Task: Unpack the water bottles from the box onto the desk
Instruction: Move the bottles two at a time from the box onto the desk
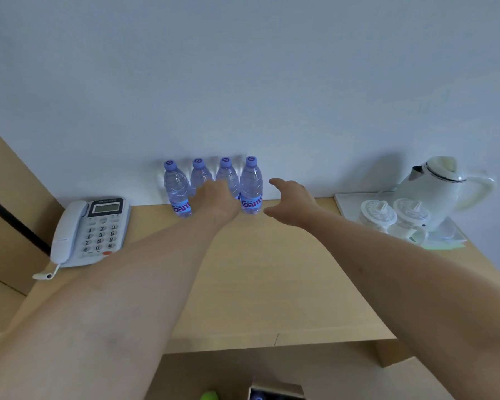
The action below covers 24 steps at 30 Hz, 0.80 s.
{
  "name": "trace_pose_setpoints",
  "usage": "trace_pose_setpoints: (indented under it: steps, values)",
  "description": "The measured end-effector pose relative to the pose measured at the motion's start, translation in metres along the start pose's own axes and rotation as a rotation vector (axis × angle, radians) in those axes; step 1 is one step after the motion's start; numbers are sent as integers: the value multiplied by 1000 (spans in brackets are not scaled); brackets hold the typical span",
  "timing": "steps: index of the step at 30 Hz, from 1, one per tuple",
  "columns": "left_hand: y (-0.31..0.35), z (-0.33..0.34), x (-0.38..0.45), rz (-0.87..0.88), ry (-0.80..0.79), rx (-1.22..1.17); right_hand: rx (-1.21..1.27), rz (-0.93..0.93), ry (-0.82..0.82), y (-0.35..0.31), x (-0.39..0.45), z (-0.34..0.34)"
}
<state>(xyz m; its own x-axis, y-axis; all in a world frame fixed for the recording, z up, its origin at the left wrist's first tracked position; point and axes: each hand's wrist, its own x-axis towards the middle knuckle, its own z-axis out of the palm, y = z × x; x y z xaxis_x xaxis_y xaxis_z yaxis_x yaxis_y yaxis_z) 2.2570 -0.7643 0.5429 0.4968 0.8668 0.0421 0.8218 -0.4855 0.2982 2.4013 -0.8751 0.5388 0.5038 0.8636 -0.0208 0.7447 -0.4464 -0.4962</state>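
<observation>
where the wooden bench [272,284] meets the wall, four water bottles [251,184] stand upright in a row. the left hand [217,199] covers the two middle ones, its grip hidden; the right hand [293,202], fingers spread, hovers just right of the row.

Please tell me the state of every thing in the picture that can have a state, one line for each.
Four water bottles: upright, capped, in a row at the wall.
Left hand: at the middle bottles; grip hidden.
Right hand: open, holds nothing.
Telephone: handset on cradle.
Kettle: lid closed.
Box: open.
</observation>
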Motion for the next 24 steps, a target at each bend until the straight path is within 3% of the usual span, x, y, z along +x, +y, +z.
trace_pose_setpoints:
  steps: [9,15,24]
  values:
    - [21,-9,-96,126,40,-106,-110,-43,-11,10,-78,-12]
    - [31,-11,-165,59,-12,-7,-90,-76,-101,14,-139,-13]
    - [31,-40,-207,146,21,-12,-141,-22,-64,-8,-202,-17]
